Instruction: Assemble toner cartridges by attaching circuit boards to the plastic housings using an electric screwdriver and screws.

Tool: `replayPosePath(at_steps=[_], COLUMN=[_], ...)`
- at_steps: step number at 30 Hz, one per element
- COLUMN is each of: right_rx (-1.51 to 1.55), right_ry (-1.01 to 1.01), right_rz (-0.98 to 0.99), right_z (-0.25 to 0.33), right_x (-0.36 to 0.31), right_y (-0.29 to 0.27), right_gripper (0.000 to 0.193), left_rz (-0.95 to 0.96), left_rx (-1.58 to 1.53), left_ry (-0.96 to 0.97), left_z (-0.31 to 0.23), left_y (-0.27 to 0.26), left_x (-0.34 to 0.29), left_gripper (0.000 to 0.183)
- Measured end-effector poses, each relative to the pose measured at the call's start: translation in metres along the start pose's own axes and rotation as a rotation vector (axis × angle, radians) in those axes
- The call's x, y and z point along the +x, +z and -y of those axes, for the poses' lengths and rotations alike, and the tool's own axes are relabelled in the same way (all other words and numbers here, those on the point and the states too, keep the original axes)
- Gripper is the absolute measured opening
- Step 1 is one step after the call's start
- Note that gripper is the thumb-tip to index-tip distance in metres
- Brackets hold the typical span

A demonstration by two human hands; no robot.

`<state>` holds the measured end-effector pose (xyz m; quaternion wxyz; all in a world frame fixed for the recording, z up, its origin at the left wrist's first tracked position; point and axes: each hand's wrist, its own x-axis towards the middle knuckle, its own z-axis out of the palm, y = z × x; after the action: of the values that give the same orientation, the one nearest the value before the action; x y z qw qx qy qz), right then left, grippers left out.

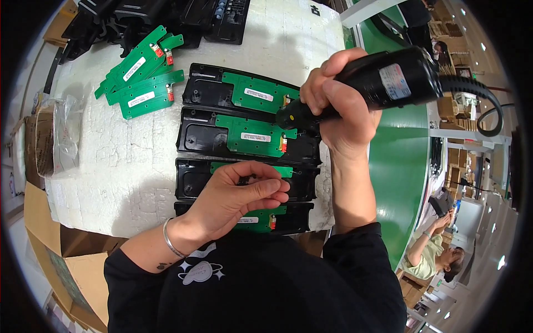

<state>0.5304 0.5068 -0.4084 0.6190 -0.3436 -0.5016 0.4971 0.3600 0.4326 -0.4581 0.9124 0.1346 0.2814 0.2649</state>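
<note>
My right hand (351, 114) is wrapped around a black corded electric screwdriver (363, 77). Its nose points left and down at the right end of a green circuit board (239, 141), which lies in a black plastic housing (200, 139); whether the tip touches is hidden. My left hand (230, 194) is closed with curled fingers around small dark pieces that look like screws (245, 180). It hovers over the third housing (186, 180) and covers much of its board. Another housing with a board (200, 86) lies farthest in the row, and one more is nearest my body.
Loose green boards (133, 72) overlap on the white foam work surface (133, 161) at far left. Black housings (161, 16) pile up behind them. An open cardboard box (83, 255) stands at lower left. The screwdriver's cord (488, 94) loops off right. A co-worker (436, 258) is at far right.
</note>
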Motion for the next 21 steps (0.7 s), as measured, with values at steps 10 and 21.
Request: replayPosePath(at_steps=[10,21], right_rx=[0.081,0.129], right_ry=[-0.257,-0.288], right_rz=[0.27,0.33], right_z=[0.085,0.083], right_x=[-0.048,-0.061], right_y=[0.012,0.009], right_gripper=[0.024,0.025], left_rz=[-0.03,0.269], left_rx=[-0.256,-0.308], left_ry=[0.032,0.03], left_z=[0.004,0.018], left_y=[-0.002,-0.017], left_x=[0.005,0.008], left_gripper=[0.014,0.024])
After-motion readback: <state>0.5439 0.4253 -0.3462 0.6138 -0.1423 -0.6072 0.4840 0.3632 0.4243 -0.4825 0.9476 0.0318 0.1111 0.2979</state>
